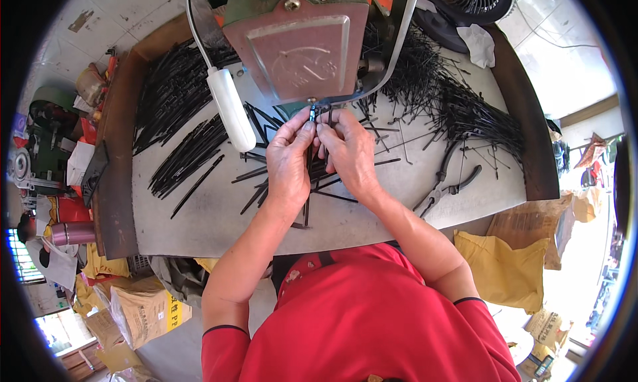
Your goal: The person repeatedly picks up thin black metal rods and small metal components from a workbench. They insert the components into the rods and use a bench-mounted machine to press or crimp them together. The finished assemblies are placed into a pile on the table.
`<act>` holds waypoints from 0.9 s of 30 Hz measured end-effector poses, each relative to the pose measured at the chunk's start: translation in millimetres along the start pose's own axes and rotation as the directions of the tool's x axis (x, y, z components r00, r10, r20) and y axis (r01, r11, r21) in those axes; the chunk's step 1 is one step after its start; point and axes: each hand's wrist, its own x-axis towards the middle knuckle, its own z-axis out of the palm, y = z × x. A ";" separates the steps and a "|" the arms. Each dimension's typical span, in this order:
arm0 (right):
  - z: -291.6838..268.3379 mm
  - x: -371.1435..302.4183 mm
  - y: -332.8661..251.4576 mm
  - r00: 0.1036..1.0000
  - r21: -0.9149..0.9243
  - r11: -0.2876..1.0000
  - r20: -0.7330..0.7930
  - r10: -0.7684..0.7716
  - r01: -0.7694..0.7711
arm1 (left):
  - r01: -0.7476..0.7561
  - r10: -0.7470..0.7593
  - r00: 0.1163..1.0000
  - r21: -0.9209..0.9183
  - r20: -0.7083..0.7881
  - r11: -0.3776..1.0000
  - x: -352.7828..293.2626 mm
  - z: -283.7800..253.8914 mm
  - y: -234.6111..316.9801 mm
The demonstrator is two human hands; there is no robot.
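Observation:
Both my hands are raised together under the head of a green and red-brown bench machine [296, 53]. My left hand [290, 152] is closed, thumb and fingertips pinching a thin black rod [308, 206] that looks like an umbrella rib. Its upper end is at the machine's small working point, and its lower part hangs down past my palm. Beside it, my right hand [349, 149] is closed too, pinching at the same spot; fingers hide how much of the rod it grips. More loose black rods [259, 189] lie around and beneath my hands.
A white lamp [231, 109] hangs left of the machine. Neat rows of black rods [173, 89] cover the table's left side; a tangled heap of thin rods [458, 106] fills the right. Open pliers [438, 192] lie near the right front. A black fan [472, 6] stands behind.

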 end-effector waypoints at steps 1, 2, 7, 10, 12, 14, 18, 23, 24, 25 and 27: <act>0.2 0.2 0.4 1.000 -0.008 1.000 -0.007 -0.008 0.008 | -0.004 0.004 1.000 -0.001 -0.005 1.000 0.5 0.2 -0.5; -1.6 2.5 -0.4 0.999 -0.046 0.999 0.036 -0.012 0.014 | -0.016 0.014 0.999 0.070 0.036 0.997 2.9 -2.2 1.1; -28.2 33.0 -12.4 0.944 -0.189 0.978 0.298 0.141 -0.086 | 0.161 -0.204 0.973 0.310 0.112 0.937 15.1 -12.1 37.0; -30.1 36.4 -4.6 0.929 -0.088 0.987 0.333 0.158 -0.136 | 0.198 -0.231 0.970 0.310 0.075 0.930 16.8 -14.1 36.8; -25.4 30.0 1.7 0.937 0.090 0.973 0.301 0.179 -0.215 | 0.175 -0.204 0.977 0.304 0.066 0.936 12.6 -15.7 31.1; -29.5 31.7 -1.9 0.915 0.147 0.951 0.348 0.207 -0.271 | 0.169 -0.195 0.979 0.292 0.060 0.941 14.2 -14.6 31.6; -30.9 30.2 -3.1 0.903 0.167 0.939 0.369 0.222 -0.299 | 0.181 -0.209 0.976 0.313 0.056 0.932 15.5 -13.3 37.7; -31.6 29.8 -8.9 0.903 0.174 0.936 0.366 0.226 -0.305 | 0.164 -0.180 0.983 0.290 0.028 0.943 8.6 -11.6 34.6; -32.4 30.3 -9.9 0.898 0.165 0.937 0.375 0.230 -0.309 | 0.152 -0.166 0.986 0.276 0.026 0.949 5.1 -12.5 32.4; -31.5 28.2 -10.1 0.909 0.137 0.947 0.349 0.227 -0.290 | 0.178 -0.196 0.980 0.273 0.039 0.945 -1.9 -11.2 31.5; -29.0 21.5 -9.1 0.931 0.081 0.964 0.291 0.219 -0.252 | 0.232 -0.259 0.964 0.269 0.068 0.935 -19.6 -7.0 31.4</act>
